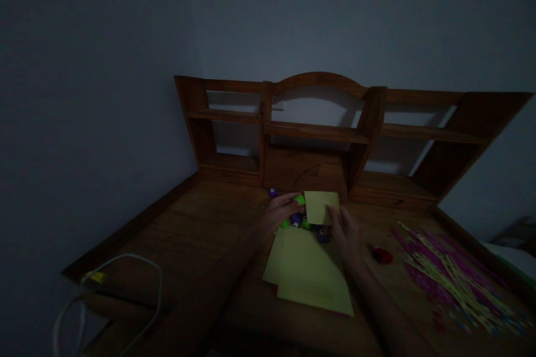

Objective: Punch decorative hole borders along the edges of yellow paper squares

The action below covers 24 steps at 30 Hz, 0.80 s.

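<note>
The scene is dim. My left hand (pixel 280 211) reaches over a cluster of small green and purple craft punches (pixel 302 221) on the wooden desk (pixel 201 245), its fingertips closed on a green punch (pixel 298 199). My right hand (pixel 345 230) pinches the lower edge of a small yellow paper (pixel 320 206) held up just right of that punch. A stack of larger yellow sheets (pixel 307 270) lies flat on the desk under my forearms.
A wooden shelf unit (pixel 318 131) stands at the back against the wall. Pink and yellowish paper strips (pixel 452 276) are scattered at the right, a small red object (pixel 382 256) beside them. A white cable (pixel 125 290) loops at the desk's left front edge.
</note>
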Each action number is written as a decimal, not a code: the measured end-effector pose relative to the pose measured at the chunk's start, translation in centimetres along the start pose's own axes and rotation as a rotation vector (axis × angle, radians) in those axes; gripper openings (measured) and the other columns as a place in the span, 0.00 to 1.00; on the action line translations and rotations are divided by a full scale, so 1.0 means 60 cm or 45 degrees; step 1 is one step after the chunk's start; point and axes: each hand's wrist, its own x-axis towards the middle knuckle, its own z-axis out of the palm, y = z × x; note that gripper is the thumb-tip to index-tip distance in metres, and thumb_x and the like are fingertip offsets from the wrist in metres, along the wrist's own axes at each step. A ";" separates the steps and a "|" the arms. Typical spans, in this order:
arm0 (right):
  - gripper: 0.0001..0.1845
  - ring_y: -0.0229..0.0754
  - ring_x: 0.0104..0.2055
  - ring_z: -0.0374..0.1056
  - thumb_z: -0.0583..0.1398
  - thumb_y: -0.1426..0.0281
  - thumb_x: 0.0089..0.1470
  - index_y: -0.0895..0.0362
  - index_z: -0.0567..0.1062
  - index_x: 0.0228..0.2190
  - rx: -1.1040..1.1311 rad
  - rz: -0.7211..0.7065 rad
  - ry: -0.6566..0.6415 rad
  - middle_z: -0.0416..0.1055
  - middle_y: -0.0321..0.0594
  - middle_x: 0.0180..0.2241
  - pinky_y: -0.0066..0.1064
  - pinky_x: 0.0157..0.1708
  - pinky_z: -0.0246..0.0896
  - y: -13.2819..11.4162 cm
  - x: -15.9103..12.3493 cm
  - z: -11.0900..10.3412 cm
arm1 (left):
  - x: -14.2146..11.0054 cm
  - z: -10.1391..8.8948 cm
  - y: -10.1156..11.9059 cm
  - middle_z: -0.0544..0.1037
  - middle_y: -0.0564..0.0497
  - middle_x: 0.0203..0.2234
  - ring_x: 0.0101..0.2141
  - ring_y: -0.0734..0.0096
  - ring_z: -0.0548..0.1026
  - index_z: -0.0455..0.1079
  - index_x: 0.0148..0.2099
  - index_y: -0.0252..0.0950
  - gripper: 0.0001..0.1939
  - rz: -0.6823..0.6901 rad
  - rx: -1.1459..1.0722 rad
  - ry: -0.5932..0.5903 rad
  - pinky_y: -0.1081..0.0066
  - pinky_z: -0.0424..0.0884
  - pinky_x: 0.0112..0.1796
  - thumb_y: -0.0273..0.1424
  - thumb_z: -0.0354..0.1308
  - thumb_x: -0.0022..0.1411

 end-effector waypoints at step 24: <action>0.20 0.47 0.32 0.71 0.53 0.54 0.61 0.57 0.74 0.38 0.009 -0.037 -0.228 0.76 0.43 0.32 0.33 0.32 0.63 0.029 0.002 0.010 | -0.001 -0.004 0.020 0.78 0.40 0.46 0.44 0.59 0.76 0.74 0.51 0.33 0.28 0.011 0.258 -0.079 0.65 0.68 0.46 0.39 0.70 0.49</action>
